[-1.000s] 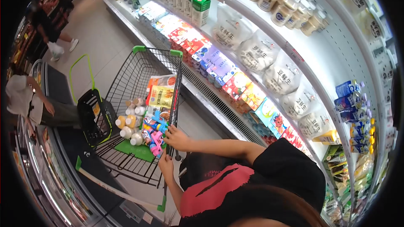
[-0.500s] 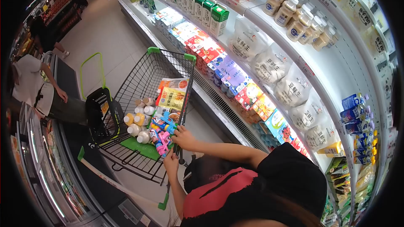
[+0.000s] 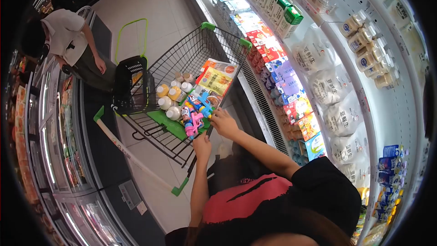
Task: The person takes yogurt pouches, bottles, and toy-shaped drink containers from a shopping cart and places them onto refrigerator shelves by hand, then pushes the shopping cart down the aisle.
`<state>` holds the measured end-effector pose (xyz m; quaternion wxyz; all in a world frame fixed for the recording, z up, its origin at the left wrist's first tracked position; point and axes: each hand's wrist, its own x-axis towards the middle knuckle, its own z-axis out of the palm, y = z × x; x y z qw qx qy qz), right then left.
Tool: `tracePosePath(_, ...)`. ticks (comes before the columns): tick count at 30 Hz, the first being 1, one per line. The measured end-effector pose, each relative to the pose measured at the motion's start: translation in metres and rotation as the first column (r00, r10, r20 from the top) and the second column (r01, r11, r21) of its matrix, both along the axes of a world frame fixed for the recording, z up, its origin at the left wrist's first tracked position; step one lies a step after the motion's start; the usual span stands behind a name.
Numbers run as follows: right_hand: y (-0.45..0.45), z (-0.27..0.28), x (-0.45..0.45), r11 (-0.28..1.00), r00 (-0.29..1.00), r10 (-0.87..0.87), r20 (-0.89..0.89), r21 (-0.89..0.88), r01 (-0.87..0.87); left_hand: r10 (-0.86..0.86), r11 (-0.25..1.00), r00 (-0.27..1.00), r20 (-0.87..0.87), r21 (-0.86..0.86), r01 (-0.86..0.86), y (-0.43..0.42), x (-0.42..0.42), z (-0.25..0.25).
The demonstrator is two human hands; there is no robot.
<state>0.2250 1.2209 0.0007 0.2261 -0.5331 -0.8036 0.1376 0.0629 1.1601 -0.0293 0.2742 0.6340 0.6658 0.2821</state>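
A black wire shopping cart (image 3: pixel 180 45) with green corner caps stands in front of me. My left hand (image 3: pixel 201 146) is closed on its near side rim. Farther along that rim, the fingers of my right hand (image 3: pixel 224 124) curl over the edge beside a blue toy-like item (image 3: pixel 205 104). Just inside the cart by my left hand lies a pink toy-like item (image 3: pixel 195 124). Several small bottles (image 3: pixel 175 94) are grouped in the basket. Beyond them rest a yellow food packet (image 3: pixel 214 80) and an orange-white packet (image 3: pixel 223 67).
A refrigerated shelf (image 3: pixel 255 95) with cartons, bagged goods (image 3: pixel 342 119) and bottles (image 3: pixel 364 50) runs along the right. A black basket with a green handle (image 3: pixel 132 75) stands beyond the cart. At left, a person in a white shirt (image 3: pixel 66 29) stands by freezer cases (image 3: pixel 68 173).
My view has shifted, so the cart and shelves appear farther right. The person at left stands more fully in view, leaning over the freezer. Both my hands stay at the cart's rim.
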Motion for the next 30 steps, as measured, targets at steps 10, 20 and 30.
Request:
tracePosePath(10, 0.06, -0.003, 0.011, 0.989, 0.997, 0.061, -0.049, -0.134, -0.067, 0.17, 0.985, 0.934, -0.313, 0.033, -0.169, 0.004, -0.001, 0.136)
tracePosePath(20, 0.185, 0.008, 0.049, 0.983, 0.986, 0.133, -0.1, -0.115, -0.144, 0.574, 0.803, 0.71, -0.407, 0.113, -0.585, 0.033, -0.081, 0.13)
tracePosePath(30, 0.244, 0.033, 0.057, 0.981, 0.986, 0.16, 0.048, -0.12, -0.153, 0.533, 0.846, 0.825, -0.189, 0.113, -0.521, 0.146, -0.018, 0.135)
